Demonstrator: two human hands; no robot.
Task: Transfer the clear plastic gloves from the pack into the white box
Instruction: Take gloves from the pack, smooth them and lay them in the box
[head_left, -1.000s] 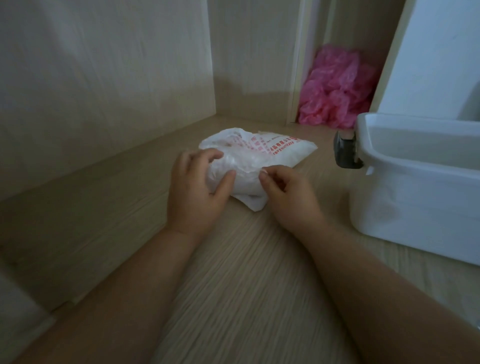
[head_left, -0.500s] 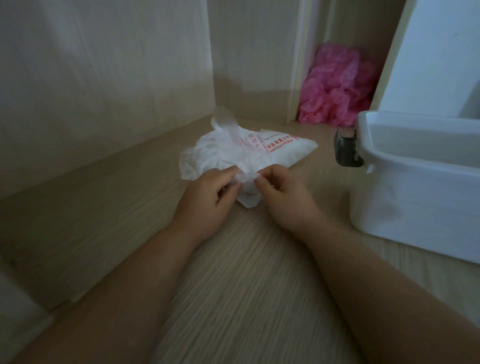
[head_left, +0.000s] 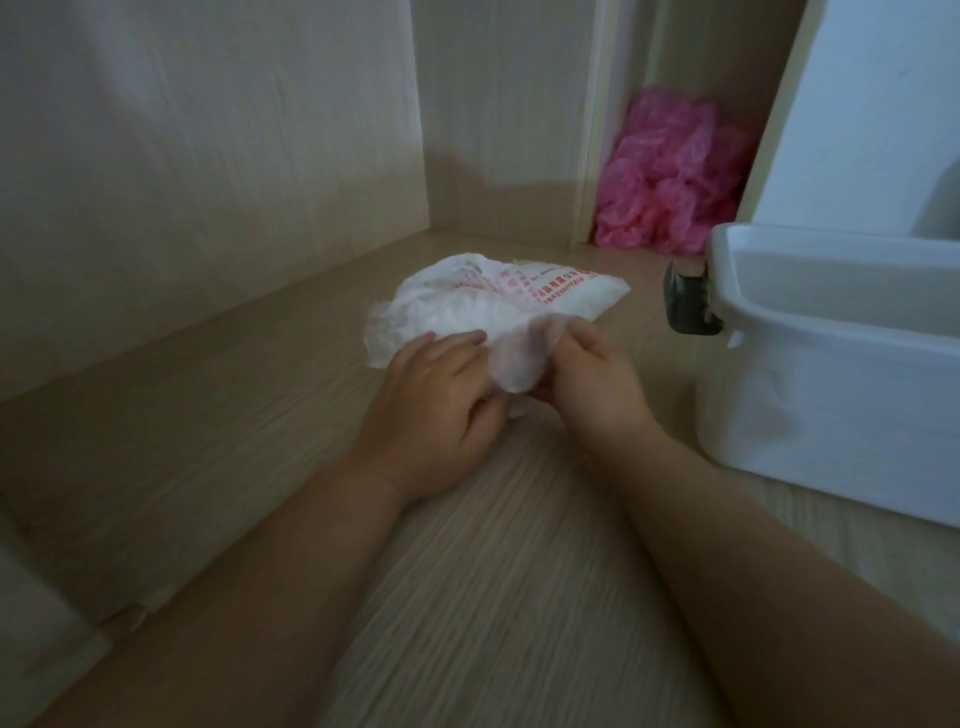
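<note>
The pack (head_left: 566, 293), a white plastic bag with red print, lies on the wooden surface ahead of me. Crumpled clear plastic gloves (head_left: 431, 317) bulge from its near left end. My left hand (head_left: 436, 389) rests against the gloves and pinches a thin clear sheet (head_left: 519, 358) between thumb and fingers. My right hand (head_left: 592, 374) pinches the other side of that same sheet, which is stretched between both hands. The white box (head_left: 841, 374) stands open at the right, apart from the pack.
A dark latch (head_left: 688, 304) sticks out from the white box's left end. A heap of pink plastic (head_left: 670, 176) fills a nook at the back right. Wooden panels (head_left: 208, 156) wall the left and back.
Both hands have drawn back toward me from the pack, pulling a clear sheet out with them. The sheet now hangs stretched between my two hands.
</note>
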